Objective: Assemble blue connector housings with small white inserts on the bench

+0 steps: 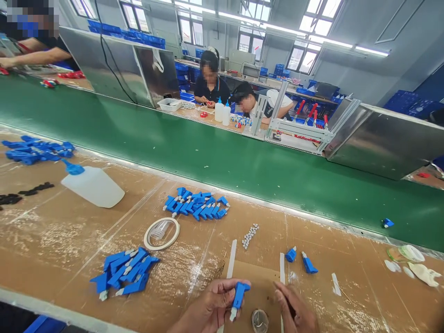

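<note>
My left hand (217, 303) holds a blue plastic piece (238, 298) with a grey tip between thumb and fingers, the grey end pointing down. To its right, my right hand (294, 305) has its fingers curled with thumb against them; whatever they hold, if anything, is hidden. Between the hands stands a small round clear dish (260, 320) on a brown board (256, 277) edged with white tape. Just beyond lies a cluster of small grey parts (250, 236). Two similar blue pieces, one upright (290, 254) and one on its side (309, 263), are beyond my right hand.
Blue pieces form piles at left front (126, 270), centre (196, 203) and far left (38, 150). A tape roll (162, 234) and a white squeeze bottle (93, 186) lie left. A green conveyor belt (208, 152) runs behind the bench. Several people work across it.
</note>
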A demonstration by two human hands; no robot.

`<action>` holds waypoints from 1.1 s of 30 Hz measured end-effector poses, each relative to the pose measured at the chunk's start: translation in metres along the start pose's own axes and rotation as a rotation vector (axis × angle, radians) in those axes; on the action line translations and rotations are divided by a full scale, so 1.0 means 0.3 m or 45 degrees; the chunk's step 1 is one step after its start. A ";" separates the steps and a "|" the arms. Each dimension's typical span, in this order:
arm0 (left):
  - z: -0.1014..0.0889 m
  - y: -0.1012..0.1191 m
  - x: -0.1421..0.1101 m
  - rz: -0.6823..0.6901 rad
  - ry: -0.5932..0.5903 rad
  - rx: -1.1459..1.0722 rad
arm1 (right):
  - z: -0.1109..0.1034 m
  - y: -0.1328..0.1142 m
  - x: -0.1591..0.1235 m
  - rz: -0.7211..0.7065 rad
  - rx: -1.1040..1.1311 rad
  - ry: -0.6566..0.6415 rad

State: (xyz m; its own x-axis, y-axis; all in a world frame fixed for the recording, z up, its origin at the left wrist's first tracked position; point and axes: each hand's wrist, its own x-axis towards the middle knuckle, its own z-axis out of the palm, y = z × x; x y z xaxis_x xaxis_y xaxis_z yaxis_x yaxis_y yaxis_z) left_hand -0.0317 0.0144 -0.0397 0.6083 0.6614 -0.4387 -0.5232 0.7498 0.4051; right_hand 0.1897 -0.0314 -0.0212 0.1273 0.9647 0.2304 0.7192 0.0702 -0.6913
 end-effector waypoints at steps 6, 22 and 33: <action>-0.014 0.018 0.025 0.050 -0.013 -0.077 | 0.092 0.026 0.309 -0.315 -0.188 -0.148; -0.052 0.007 0.070 0.023 -0.011 -0.151 | 0.190 0.006 0.484 -0.150 -0.477 -0.489; -0.005 0.031 0.033 -0.006 -0.095 -0.211 | -0.019 -0.113 0.302 0.262 0.343 -0.696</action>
State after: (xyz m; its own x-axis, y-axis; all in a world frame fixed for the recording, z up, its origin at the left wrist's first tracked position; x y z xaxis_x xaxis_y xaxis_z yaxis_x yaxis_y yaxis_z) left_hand -0.0314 0.0279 -0.0414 0.6502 0.6595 -0.3771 -0.6076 0.7494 0.2630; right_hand 0.1807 0.0523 0.0271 -0.1728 0.9504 -0.2585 0.5116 -0.1376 -0.8482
